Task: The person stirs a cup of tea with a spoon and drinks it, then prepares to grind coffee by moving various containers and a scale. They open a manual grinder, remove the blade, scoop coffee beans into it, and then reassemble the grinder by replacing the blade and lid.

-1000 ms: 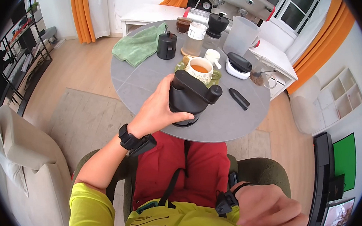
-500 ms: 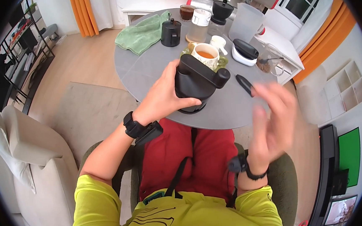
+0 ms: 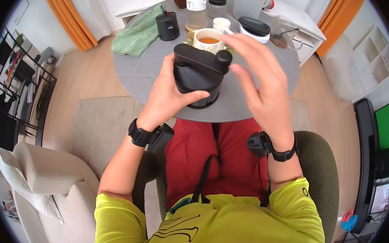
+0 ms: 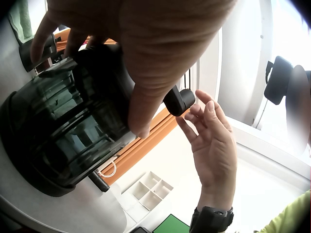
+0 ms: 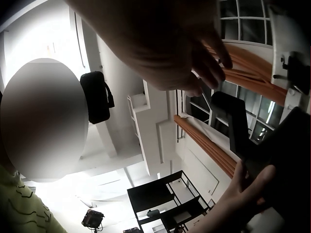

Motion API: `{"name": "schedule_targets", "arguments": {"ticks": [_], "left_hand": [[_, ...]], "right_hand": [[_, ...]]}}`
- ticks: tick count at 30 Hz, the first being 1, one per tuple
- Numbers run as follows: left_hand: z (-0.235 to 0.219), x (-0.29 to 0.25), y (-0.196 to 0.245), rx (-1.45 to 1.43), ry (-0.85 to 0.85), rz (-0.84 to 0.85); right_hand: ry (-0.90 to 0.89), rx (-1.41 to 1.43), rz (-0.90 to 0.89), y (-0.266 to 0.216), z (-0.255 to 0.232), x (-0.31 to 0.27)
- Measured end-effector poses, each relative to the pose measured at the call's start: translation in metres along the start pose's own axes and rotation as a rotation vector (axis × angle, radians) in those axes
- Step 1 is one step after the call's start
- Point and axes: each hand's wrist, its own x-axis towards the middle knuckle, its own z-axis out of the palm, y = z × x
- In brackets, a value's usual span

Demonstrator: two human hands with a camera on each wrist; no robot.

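Note:
On the near edge of the round grey table (image 3: 144,77) stands a black hand-crank coffee grinder (image 3: 196,78) with a dark see-through body (image 4: 73,121). My left hand (image 3: 162,99) grips its upper part, thumb across the near side and fingers round the far side. The crank arm lies across the top and ends in a round knob (image 3: 224,58). Beside that knob is my right hand (image 3: 266,87), its fingers loosely extended, fingertips close to the knob and holding nothing. Just behind the grinder sits a patterned cup (image 3: 203,47) of orange-brown drink.
Behind stand a black lidded pot (image 3: 167,26) by a green cloth (image 3: 137,39), a glass of dark drink (image 3: 180,0), a white-topped jar (image 3: 196,13), a translucent pitcher (image 3: 249,2), a black-and-white device (image 3: 254,27) and a glass jug (image 3: 283,34).
My right hand has risen from low beside my lap to the grinder's knob. My left hand keeps its grip on the grinder. The head view has shifted slightly.

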Motion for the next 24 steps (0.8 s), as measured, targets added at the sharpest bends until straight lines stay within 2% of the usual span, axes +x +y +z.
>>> {"name": "schedule_targets", "arguments": {"ticks": [1,3,5,7,8,9,11,12,14,17,18,20,23,24], "left_hand": [[0.0,0.0,0.0,0.005,0.011,-0.004],[-0.001,0.001,0.0,0.025,-0.002,0.009],[-0.001,0.001,0.0,0.036,-0.019,0.021],[0.001,0.002,0.001,-0.004,0.011,0.053],[0.002,0.002,0.0,-0.047,0.004,0.043],[0.002,0.002,-0.002,-0.042,0.007,0.047],[0.002,0.001,0.001,-0.044,-0.01,0.004],[0.002,0.002,0.002,-0.001,-0.014,0.035],[0.004,0.003,0.0,-0.014,-0.028,0.047],[0.003,0.003,0.003,0.006,-0.012,0.036],[0.003,0.003,0.001,0.002,-0.012,0.038],[0.001,0.002,0.001,-0.023,-0.015,0.024],[0.001,0.002,0.002,-0.022,-0.014,0.034],[0.0,0.002,0.003,-0.024,-0.019,0.009]], "right_hand": [[-0.006,-0.023,-0.012,-0.001,0.002,0.0],[-0.036,0.102,0.019,-0.001,0.005,-0.007],[0.028,0.043,0.006,0.001,-0.001,-0.009],[0.073,0.207,0.257,-0.007,-0.009,-0.008],[0.128,0.07,0.024,0.004,-0.004,-0.006],[0.174,0.008,-0.046,0.011,0.004,-0.006],[0.164,0.028,-0.024,0.01,0.012,-0.011],[0.16,0.031,-0.012,0.01,0.011,-0.015],[0.036,0.122,0.124,0.007,0.006,-0.016],[0.104,0.147,0.167,0.01,-0.002,-0.016],[0.12,0.047,0.073,0.013,-0.002,-0.013],[0.151,0.077,0.023,0.014,0.01,-0.012],[0.135,0.159,0.005,0.01,0.016,-0.015],[0.12,0.183,0.077,0.01,0.013,-0.014]]}}
